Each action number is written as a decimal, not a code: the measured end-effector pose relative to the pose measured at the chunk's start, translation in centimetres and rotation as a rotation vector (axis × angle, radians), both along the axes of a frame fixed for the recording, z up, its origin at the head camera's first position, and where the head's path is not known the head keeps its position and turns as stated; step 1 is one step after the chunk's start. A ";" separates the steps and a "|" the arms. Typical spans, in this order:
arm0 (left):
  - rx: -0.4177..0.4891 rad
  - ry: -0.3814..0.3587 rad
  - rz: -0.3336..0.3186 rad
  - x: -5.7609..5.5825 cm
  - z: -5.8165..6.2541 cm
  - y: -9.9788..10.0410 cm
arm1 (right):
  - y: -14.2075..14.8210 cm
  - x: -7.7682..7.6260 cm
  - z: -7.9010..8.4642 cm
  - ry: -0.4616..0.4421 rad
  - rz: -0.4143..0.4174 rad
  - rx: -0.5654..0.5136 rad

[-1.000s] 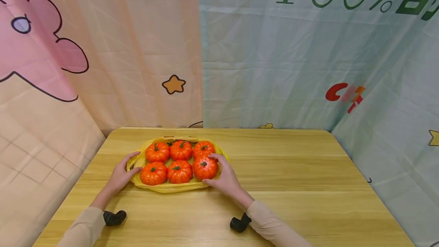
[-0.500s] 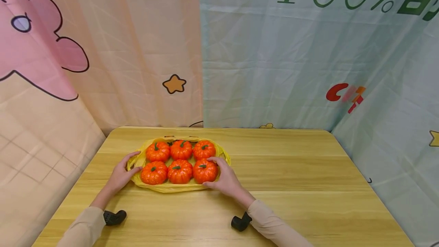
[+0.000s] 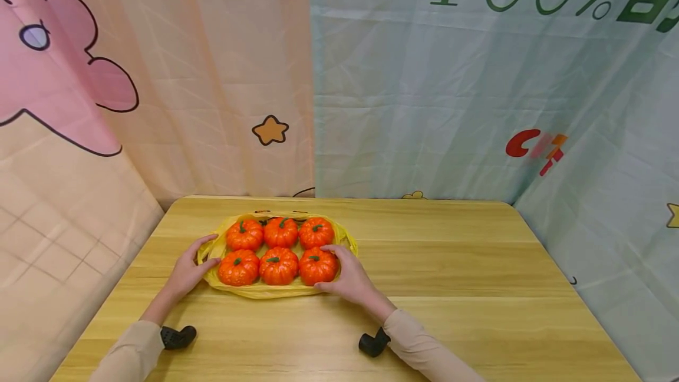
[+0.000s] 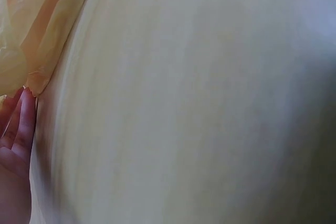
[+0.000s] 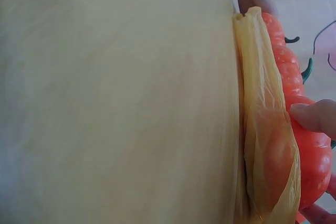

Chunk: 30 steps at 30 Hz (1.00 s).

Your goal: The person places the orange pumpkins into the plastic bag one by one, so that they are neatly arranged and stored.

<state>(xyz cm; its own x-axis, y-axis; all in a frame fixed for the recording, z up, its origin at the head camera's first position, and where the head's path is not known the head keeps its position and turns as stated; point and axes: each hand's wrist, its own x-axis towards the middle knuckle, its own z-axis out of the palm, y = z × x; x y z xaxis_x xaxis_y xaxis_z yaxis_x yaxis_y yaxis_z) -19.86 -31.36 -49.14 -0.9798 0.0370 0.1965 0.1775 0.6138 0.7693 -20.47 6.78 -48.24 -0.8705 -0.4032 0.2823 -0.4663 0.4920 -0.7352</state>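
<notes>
Several small orange toy pumpkins with green stems sit in two rows on an opened-out yellow plastic bag (image 3: 254, 292), among them one at the front left (image 3: 239, 267) and one in the front middle (image 3: 278, 266). My right hand (image 3: 350, 279) holds the front-right pumpkin (image 3: 317, 266), thumb on its near side and fingers on the far side. In the right wrist view the thumb (image 5: 315, 116) presses on the pumpkin's skin, behind the bag's raised edge (image 5: 268, 129). My left hand (image 3: 188, 267) holds the bag's left end. Its fingertips (image 4: 25, 98) meet the thin plastic in the left wrist view.
The wooden table (image 3: 451, 264) extends far to the right of the bag. Printed curtains (image 3: 398, 105) hang behind it and at both sides. A black wrist mount (image 3: 178, 337) sits at the left cuff, and another black mount (image 3: 373, 342) at the right cuff.
The front-right pumpkin has come down slightly toward the near side in my right hand, settling in line with its row. My left hand has stayed at the bag's left end.
</notes>
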 end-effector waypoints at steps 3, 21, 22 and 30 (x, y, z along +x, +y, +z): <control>0.006 0.003 -0.004 0.0 0.0 0.1 | 0.0 0.1 0.1 0.010 -0.008 0.022; -0.034 -0.037 0.009 0.6 1.4 -0.1 | 3.2 -0.2 1.1 0.112 0.017 0.050; -0.040 -0.031 0.007 0.6 1.6 -0.2 | 4.0 -0.5 1.3 0.154 0.005 0.071; -0.217 0.171 -0.053 0.7 4.5 -2.8 | 12.8 -3.4 2.5 0.415 -0.078 0.357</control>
